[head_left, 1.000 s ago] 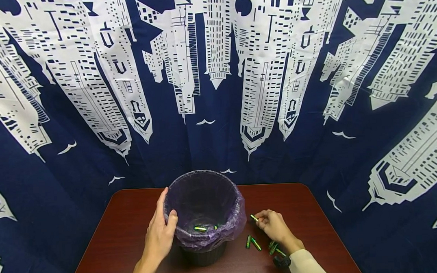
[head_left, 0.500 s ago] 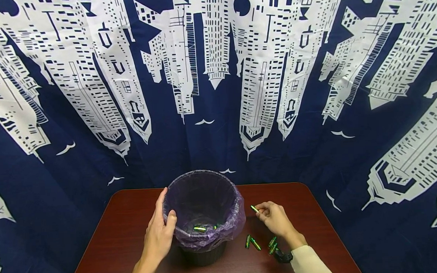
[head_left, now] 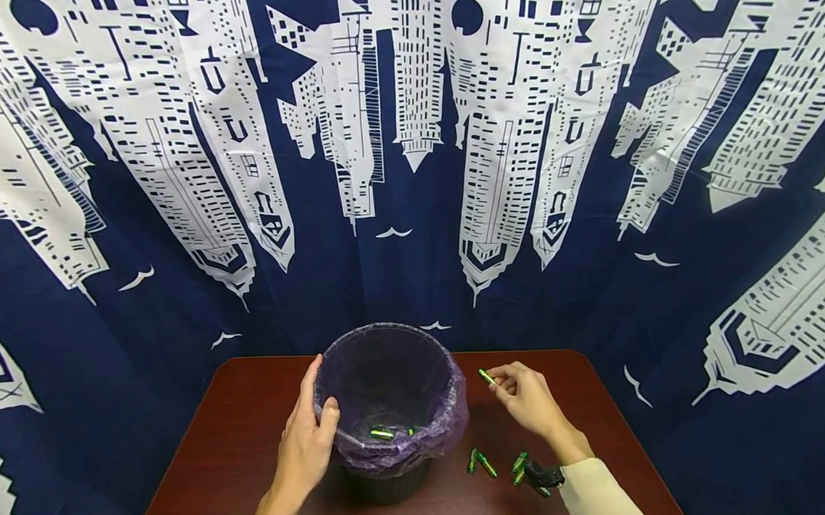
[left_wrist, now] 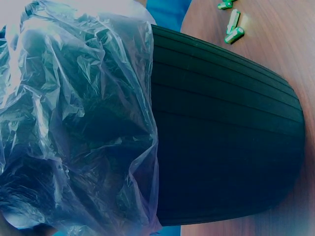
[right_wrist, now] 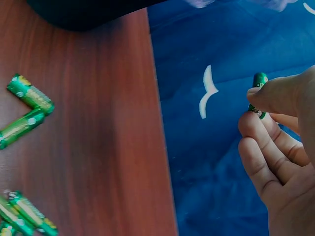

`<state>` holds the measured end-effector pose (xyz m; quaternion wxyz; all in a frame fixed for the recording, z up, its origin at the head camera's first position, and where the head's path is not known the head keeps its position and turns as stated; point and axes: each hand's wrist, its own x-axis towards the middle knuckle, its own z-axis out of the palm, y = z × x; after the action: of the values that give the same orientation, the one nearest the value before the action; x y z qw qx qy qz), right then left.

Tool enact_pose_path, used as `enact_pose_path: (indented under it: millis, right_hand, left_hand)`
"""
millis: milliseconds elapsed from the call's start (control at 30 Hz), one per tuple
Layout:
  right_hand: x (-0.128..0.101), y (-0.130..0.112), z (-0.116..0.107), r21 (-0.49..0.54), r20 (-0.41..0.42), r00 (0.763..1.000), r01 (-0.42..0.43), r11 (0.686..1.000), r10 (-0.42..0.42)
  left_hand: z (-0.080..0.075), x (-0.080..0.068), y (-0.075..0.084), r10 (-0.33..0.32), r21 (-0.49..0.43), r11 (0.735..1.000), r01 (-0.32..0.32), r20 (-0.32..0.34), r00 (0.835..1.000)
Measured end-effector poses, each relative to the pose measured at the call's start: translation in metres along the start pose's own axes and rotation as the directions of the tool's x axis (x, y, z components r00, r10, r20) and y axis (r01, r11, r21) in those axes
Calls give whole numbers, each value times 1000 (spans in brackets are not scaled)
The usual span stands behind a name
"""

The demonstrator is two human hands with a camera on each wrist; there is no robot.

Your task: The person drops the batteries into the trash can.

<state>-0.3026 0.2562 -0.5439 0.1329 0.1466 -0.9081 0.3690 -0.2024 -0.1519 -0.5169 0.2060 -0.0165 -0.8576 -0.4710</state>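
Two bare hands work at a dark reddish-brown wooden table (head_left: 240,426). The left hand (head_left: 308,443) grips the rim of a black ribbed plastic bin (head_left: 391,412) lined with a purple bag, thumb hooked inside. The right hand (head_left: 529,397) pinches a small green cylindrical battery (head_left: 486,376) between thumb and fingertips, raised just right of the bin. Several loose green batteries (head_left: 481,463) lie on the table beneath.

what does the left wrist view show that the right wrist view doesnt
Only the left wrist view shows the ribbed black bin wall and its crumpled purple liner up close. Only the right wrist view shows the right hand pinching a green battery over the blue curtain. Both show the wooden table with loose green batteries lying on it.
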Motion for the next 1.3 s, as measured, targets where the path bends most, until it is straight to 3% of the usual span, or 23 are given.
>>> enact_pose_path:
  millis: [267, 567, 933, 1300]
  right_hand:
    - [10, -22, -16, -31, -33, 996, 79, 996, -80]
    - [28, -47, -30, -47, -55, 975, 211, 976, -213]
    - [39, -71, -43, -85, -82, 950, 294, 952, -301]
    - [54, -104, -43, -91, -69, 926, 364, 927, -371]
  left_hand:
    - [0, 0, -1, -6, 6, 1000, 6, 1, 1000]
    - [-3, 2, -1, -6, 3, 1000, 6, -11, 1000]
    - [3, -2, -4, -15, -3, 1000, 15, -19, 1000]
    - [-2, 1, -3, -5, 0, 1000, 5, -18, 1000]
